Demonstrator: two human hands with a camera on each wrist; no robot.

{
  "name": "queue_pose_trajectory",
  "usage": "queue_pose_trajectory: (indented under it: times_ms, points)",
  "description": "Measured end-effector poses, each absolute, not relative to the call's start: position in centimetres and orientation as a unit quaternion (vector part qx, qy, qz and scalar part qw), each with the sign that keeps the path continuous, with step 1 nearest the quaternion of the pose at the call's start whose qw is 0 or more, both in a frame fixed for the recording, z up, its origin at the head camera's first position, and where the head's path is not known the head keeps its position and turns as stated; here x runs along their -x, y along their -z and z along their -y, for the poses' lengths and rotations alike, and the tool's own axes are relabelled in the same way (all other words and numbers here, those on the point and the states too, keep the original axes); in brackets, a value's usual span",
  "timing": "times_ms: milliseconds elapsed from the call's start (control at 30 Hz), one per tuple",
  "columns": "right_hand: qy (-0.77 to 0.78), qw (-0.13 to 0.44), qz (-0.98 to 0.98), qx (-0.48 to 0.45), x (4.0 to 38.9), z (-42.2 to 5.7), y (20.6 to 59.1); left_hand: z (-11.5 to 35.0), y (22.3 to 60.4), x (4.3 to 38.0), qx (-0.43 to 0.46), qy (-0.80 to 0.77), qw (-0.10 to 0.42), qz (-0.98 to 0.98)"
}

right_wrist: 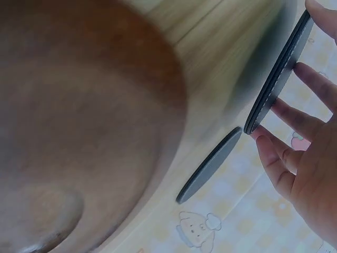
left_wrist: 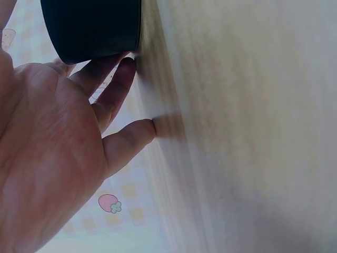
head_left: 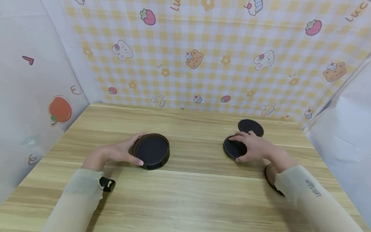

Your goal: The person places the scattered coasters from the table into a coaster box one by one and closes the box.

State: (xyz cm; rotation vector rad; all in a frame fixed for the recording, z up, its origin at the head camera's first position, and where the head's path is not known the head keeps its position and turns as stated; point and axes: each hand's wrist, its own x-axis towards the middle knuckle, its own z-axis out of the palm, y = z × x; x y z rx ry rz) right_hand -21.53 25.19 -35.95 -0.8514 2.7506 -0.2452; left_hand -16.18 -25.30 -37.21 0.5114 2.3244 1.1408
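A round black coaster holder (head_left: pixel 166 159) with a brown inner wall stands left of the middle of the table, with a black coaster (head_left: pixel 152 150) inside. My left hand (head_left: pixel 123 152) holds its left side, thumb at the front and fingers behind. In the left wrist view several fingertips are down at the tabletop beside the holder (left_wrist: pixel 95 29). My right hand (head_left: pixel 253 146) grips black round coasters (head_left: pixel 233 148) by the rim. Seen edge-on in the right wrist view, these coasters (right_wrist: pixel 276 76) look like a thin stack, thumb and fingers at their edge.
Another black coaster (head_left: pixel 251 126) lies just behind the right hand. A round brown piece with a dark rim (head_left: pixel 271 175) sits partly hidden under the right forearm. Patterned cloth (head_left: pixel 179 71) hangs along the table's back edge, and white sheets flank both sides.
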Motion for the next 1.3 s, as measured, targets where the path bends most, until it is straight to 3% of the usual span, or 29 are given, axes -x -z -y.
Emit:
queue_pose_trajectory:
  times_ms: [1300]
  points:
    - [0.071,0.138,-0.919,0.362,22.3,-16.3,34.8,25.3,37.3,16.1,-0.177,-0.424,0.254,-0.851]
